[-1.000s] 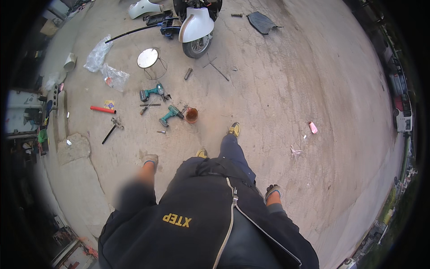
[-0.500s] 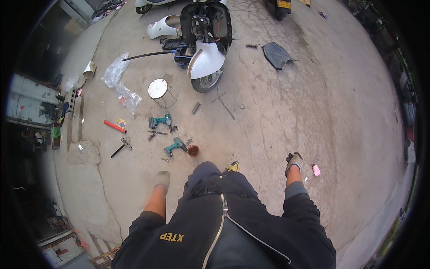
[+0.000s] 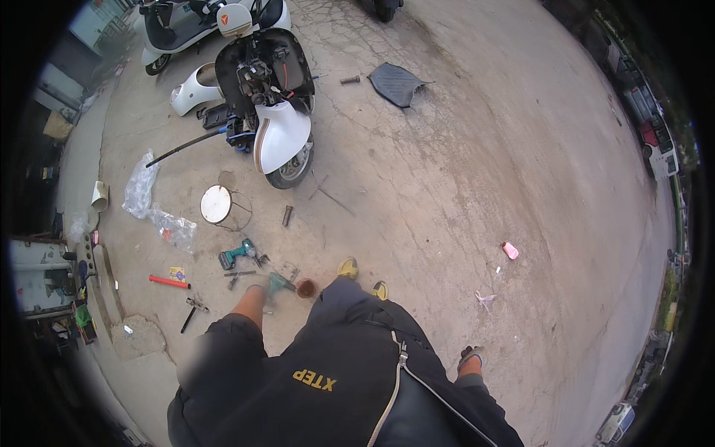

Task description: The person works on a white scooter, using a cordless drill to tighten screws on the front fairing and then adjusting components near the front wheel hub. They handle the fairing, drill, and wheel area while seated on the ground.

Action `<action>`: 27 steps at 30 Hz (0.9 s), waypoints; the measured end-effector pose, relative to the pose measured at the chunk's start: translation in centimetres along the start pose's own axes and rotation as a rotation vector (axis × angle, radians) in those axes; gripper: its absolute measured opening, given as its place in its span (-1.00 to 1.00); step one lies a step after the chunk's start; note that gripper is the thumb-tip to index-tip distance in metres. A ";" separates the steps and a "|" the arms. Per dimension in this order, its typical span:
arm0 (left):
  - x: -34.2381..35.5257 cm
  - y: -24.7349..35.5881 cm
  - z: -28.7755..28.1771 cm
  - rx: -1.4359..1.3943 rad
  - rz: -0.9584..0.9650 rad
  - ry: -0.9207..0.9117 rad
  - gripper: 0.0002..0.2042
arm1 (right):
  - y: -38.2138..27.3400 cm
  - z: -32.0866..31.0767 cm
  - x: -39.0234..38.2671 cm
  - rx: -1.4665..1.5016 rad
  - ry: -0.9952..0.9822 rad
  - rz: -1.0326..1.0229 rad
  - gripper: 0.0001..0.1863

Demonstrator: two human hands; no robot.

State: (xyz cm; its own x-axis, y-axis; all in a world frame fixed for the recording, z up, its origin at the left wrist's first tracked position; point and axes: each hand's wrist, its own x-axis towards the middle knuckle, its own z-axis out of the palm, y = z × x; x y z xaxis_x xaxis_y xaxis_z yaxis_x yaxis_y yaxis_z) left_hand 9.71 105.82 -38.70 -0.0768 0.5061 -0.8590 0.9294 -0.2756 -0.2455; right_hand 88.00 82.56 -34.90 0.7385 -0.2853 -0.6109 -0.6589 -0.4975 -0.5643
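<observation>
My gloved left hand (image 3: 258, 290) hangs above the tools on the concrete, partly over a teal drill (image 3: 280, 284); motion blurs its fingers. A small reddish container (image 3: 305, 288) is beside that drill. Another teal drill (image 3: 232, 256), a red tube (image 3: 169, 281) and a black-handled tool (image 3: 191, 316) lie nearby. My gloved right hand (image 3: 471, 354) hangs at my right side, fingers loosely bent and apart, with nothing visible in them. My yellow shoes (image 3: 347, 267) are on the concrete beside the tools.
A partly dismantled white scooter (image 3: 281, 143) stands ahead, a loose panel (image 3: 190, 97) beside it and another scooter (image 3: 171, 37) behind. A round stool (image 3: 216, 204), plastic bags (image 3: 138, 194), a grey mat (image 3: 392, 85) and a pink item (image 3: 509, 249) are around. Vehicles (image 3: 655, 141) line the far right.
My view and feet have moved as I walk. The right hand swung up, then back down to my side. My left hand now overlaps a drill in view. More of the scooters shows.
</observation>
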 end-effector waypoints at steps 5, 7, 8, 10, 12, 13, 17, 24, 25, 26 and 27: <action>3.8 0.0 -18.8 -0.990 -0.115 0.409 -0.63 | 6.9 -10.8 -0.5 0.178 0.184 0.368 -0.49; 4.7 2.5 -24.0 -1.477 -0.154 0.362 -0.63 | 7.0 -10.7 -3.3 0.179 0.151 0.357 -0.50; 4.6 3.5 -25.5 -1.433 -0.086 0.393 -0.63 | 6.8 -10.0 -4.6 0.178 0.132 0.348 -0.50; 4.2 5.5 -26.8 -1.294 -0.055 0.408 -0.62 | 5.8 -8.2 -6.9 0.178 0.084 0.326 -0.50; 4.4 6.6 -26.5 -1.183 -0.025 0.382 -0.60 | 4.0 -5.9 -8.3 0.174 0.033 0.271 -0.49; 4.4 7.2 -25.3 -1.141 -0.016 0.349 -0.59 | 3.1 -4.7 -8.7 0.145 0.008 0.220 -0.49; 5.7 7.0 -17.1 -0.827 0.067 0.212 -0.60 | -2.5 -0.8 -9.3 0.140 -0.074 0.073 -0.45; 5.1 2.2 -0.1 -0.856 -0.247 -0.048 -0.44 | -8.6 4.9 -9.3 -0.033 -0.202 -0.019 -0.47; 4.8 1.7 1.9 -1.138 -0.456 -0.092 -0.45 | -9.3 5.7 -9.2 -0.085 -0.211 -0.012 -0.48; 4.7 1.4 3.3 -1.250 -0.455 -0.142 -0.54 | -9.9 6.5 -9.2 -0.143 -0.231 -0.031 -0.53; 4.4 1.5 4.4 -1.314 -0.513 -0.217 -0.56 | -10.4 7.5 -9.2 -0.164 -0.187 -0.066 -0.60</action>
State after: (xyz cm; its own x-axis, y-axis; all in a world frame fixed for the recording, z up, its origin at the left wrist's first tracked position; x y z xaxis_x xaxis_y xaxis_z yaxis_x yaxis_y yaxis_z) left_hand 9.18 103.98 -44.84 -0.4430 0.1503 -0.8839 0.4271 0.9022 -0.0607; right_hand 86.96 96.55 -27.58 0.7301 -0.0988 -0.6762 -0.5668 -0.6403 -0.5184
